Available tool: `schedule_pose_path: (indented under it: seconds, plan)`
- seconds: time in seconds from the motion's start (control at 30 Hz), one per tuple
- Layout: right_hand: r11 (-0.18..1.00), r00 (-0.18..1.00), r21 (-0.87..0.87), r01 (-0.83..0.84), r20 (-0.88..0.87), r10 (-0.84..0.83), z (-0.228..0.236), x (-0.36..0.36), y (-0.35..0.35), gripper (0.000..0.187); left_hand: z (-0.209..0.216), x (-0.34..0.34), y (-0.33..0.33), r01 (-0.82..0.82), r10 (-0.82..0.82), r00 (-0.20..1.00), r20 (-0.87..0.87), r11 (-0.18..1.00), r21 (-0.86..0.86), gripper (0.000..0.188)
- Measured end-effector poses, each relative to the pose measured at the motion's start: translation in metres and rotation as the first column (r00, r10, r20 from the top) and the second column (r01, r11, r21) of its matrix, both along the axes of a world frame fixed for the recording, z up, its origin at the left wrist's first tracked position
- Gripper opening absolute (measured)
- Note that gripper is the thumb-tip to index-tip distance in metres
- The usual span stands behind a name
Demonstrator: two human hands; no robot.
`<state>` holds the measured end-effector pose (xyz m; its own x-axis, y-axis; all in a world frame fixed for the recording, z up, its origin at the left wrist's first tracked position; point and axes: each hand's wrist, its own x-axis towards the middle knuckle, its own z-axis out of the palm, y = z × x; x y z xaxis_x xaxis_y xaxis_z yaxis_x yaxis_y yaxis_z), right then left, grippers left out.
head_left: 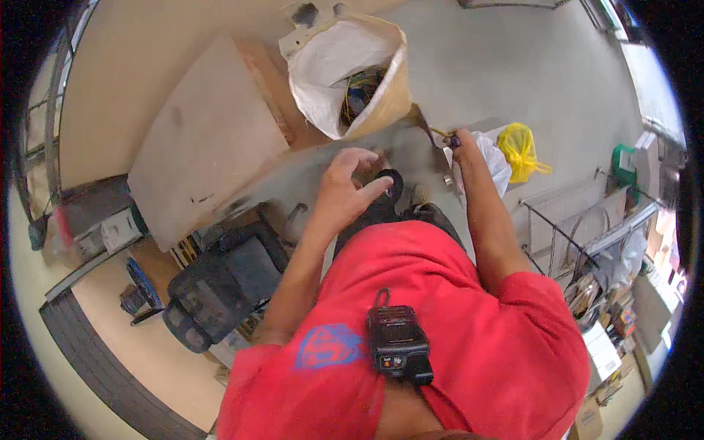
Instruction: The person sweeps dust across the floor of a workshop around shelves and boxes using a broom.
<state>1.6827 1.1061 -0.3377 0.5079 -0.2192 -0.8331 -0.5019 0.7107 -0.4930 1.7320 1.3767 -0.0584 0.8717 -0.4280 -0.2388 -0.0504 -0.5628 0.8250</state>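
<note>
My left hand (348, 183) hovers in front of my chest with its fingers spread and nothing in it. Just past its fingertips is a black loop-shaped part (390, 183). My right hand (456, 141) is stretched further out and closed around a small dark-handled tool with a yellow shaft (442, 134). A blurred grey-brown sheet (308, 172) stretches from the lower left up toward my right hand; I cannot tell what it is or whether a hand touches it. A black radio (397, 343) is clipped to my red shirt.
An open white and tan sack (330, 55) with yellow wires inside stands ahead. A tan board (205, 139) leans at the left above a black chair (220, 282). A yellow bag (519, 150), a white bag (493, 163) and a wire rack (572, 220) are at the right.
</note>
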Motion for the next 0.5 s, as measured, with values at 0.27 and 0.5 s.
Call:
schedule_pose_path:
  seconds: [0.27,0.5]
  plan:
    - [0.854,0.924,-0.367,-0.368,-0.040,0.381,0.010,0.007,-0.078,0.012,-0.135,0.102,0.034,-0.029,-0.005,0.979,0.203,0.986,0.166,0.049]
    - [0.641,0.770,-0.435,-0.632,-0.264,0.580,0.132,0.028,-0.089,0.013,-0.214,0.103,0.057,0.374,-0.316,0.926,-0.207,0.684,0.626,0.038]
